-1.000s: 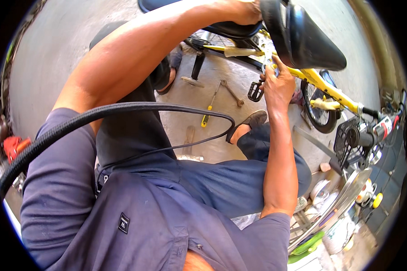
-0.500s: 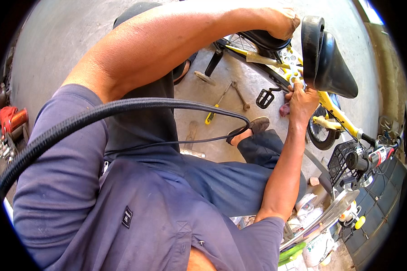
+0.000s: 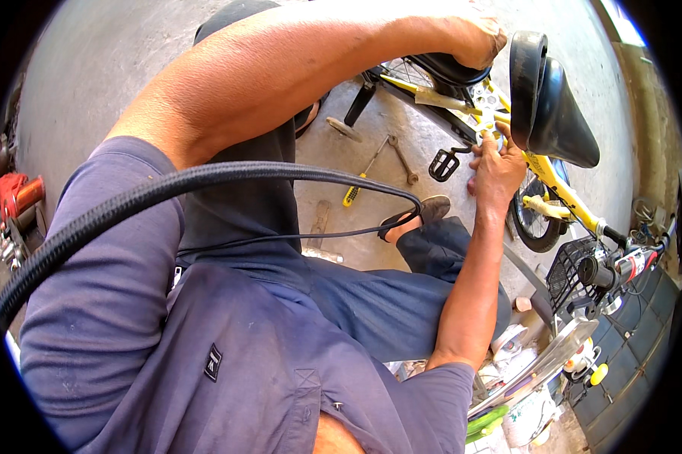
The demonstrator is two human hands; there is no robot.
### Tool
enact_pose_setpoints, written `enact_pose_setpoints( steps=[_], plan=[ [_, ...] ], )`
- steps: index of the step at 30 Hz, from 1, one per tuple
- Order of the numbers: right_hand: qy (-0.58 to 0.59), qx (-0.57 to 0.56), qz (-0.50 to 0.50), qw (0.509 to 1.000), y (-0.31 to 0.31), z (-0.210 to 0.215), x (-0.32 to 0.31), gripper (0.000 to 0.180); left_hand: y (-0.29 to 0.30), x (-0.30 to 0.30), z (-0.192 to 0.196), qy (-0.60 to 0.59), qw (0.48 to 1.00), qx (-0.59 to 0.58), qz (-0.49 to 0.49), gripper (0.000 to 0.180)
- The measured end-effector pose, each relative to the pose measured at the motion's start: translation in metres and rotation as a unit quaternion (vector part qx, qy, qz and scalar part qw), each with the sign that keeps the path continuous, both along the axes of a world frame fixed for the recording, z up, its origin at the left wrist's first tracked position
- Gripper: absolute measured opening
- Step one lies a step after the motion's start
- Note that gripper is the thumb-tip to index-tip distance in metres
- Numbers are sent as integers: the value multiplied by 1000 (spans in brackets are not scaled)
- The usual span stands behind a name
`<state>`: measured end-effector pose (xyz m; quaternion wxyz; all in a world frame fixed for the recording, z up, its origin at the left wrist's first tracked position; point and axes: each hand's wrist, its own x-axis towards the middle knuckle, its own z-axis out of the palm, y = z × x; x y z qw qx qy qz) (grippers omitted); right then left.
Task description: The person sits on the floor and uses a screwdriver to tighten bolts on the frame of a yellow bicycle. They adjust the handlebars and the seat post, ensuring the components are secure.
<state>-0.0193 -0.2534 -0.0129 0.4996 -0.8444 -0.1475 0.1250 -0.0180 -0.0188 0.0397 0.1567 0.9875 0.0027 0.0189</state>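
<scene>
A small yellow bicycle with a black saddle stands at the right. My left hand is closed at the far side, beside a curved black part over the rear wheel; its fingertips are turned away and what they grip is hidden. Nearer, my right hand has its thumb and fingers pressed on a flat silver metal piece beside the frame. Round holes show above it, and I cannot tell whether they belong to that same piece. A black pedal sits left of this hand.
On the concrete floor lie a yellow-handled screwdriver and a spanner. A thick black cable loops across the view. Below the handlebar hangs a black wire basket. Assorted items crowd the lower right, and red equipment the left.
My right hand has shifted slightly left, and its fingers sit differently on the silver piece. My left hand stays almost in place. The saddle appears a little lower in view.
</scene>
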Motion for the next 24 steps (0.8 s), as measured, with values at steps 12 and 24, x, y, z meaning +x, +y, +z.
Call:
enact_pose_setpoints(
  steps=[12,24],
  plan=[
    [-32,-25,-7,999,-6,-2,9,26,-2,-3,2,3,1000,7,-13,27],
    [-22,-54,-10,998,0,5,2,25,0,-2,2,10,1000,16,-24,26]
  ],
)
